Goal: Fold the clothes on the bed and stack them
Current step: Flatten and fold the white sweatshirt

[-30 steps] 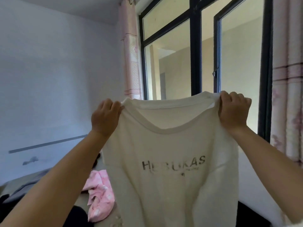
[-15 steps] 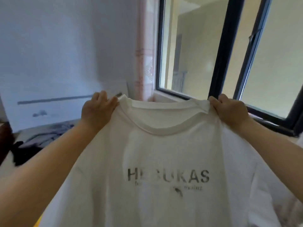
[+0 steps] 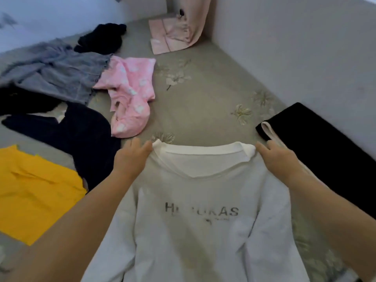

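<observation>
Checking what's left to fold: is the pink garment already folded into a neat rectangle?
No, the pink garment lies crumpled and spread unevenly on the bed, beside the grey garment.

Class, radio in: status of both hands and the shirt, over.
Left hand and right hand each grip a shoulder of the white shirt. Shirt over bed. Nothing blocking.

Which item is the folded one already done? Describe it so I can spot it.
Start at the grey floral bedsheet and go to its right edge along the wall. The folded black garment lies there, just beyond the right hand. Unlike the crumpled clothes on the left, it is a neat flat rectangle.
</observation>
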Demonstrator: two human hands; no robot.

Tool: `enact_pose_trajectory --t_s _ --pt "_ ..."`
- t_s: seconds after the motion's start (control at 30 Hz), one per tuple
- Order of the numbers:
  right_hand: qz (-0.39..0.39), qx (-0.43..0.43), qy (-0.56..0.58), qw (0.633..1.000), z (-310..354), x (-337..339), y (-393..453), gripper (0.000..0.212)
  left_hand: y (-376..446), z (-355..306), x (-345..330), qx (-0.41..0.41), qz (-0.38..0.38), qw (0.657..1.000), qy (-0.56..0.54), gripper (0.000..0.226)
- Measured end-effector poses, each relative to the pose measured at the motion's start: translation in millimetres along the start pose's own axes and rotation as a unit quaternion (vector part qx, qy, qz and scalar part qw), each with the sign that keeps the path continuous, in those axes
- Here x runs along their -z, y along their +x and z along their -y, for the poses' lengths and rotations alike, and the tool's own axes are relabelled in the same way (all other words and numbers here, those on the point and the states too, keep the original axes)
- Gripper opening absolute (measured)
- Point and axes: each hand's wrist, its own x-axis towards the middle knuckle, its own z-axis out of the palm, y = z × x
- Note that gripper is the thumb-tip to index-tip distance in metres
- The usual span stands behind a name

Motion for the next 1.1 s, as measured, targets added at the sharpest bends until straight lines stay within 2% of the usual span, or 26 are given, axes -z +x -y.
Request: enact_pose_trajectory --t_s 0.07,0.13,0.2,0.27,0.33,0.37,0.47,0.57,0.63,0.73,0.9,1.07,1.1 --pt "-0.037 0.021 -0.021 0.999 -18.7 -27.2 35.4 0.030 34.5 11.1 -29.8 -0.014 0.005 1.000 0.018 0.011" --pt "-0.043 0.008 -0.030 0.999 -36.1 -58.3 72.7 0.031 71.4 23.1 -61.6 0.003 0.026 0.999 0.033 0.013" --pt "-0.033 -0.048 -0.043 0.997 -45.4 -89.9 98.6 0.037 94.8 29.5 -93.9 0.056 0.061 0.996 0.019 0.018" --pt "0.029 -0.137 -0.039 0.989 -38.2 -127.8 111.8 0.046 102.3 23.2 -136.9 0.131 0.130 0.983 -0.001 0.031" --pt "0.158 -0.181 0.004 0.971 -11.0 -165.0 99.6 0.052 85.2 -0.8 -172.7 0.160 0.196 0.966 -0.049 0.050" --pt "0.194 -0.188 0.036 0.962 7.0 -181.6 85.2 0.052 68.6 -17.8 -188.5 0.162 0.215 0.960 -0.075 0.052" --pt "0.222 -0.204 0.118 0.946 68.3 -217.3 20.3 0.052 -2.0 -75.5 -221.0 0.179 0.291 0.931 -0.131 0.052" --pt "0.274 -0.204 0.127 0.931 103.7 -233.2 -38.5 0.056 -63.2 -108.2 -235.9 0.206 0.356 0.900 -0.142 0.055" --pt "0.288 -0.199 0.119 0.929 104.7 -240.7 -55.1 0.057 -78.5 -114.0 -239.0 0.205 0.349 0.903 -0.145 0.057" --pt "0.258 -0.195 0.096 0.941 101.0 -249.7 -57.7 0.057 -81.7 -111.9 -245.1 0.197 0.318 0.916 -0.147 0.065" --pt "0.246 -0.201 0.074 0.945 103.2 -254.5 -56.7 0.060 -82.1 -111.2 -248.6 0.207 0.313 0.915 -0.150 0.066" --pt "0.286 -0.224 0.115 0.924 107.2 -246.1 -51.3 0.060 -82.3 -110.7 -246.2 0.202 0.306 0.919 -0.147 0.063" --pt "0.271 -0.228 0.127 0.926 104.4 -242.8 -48.6 0.058 -81.7 -110.9 -245.3 0.202 0.310 0.917 -0.147 0.064"
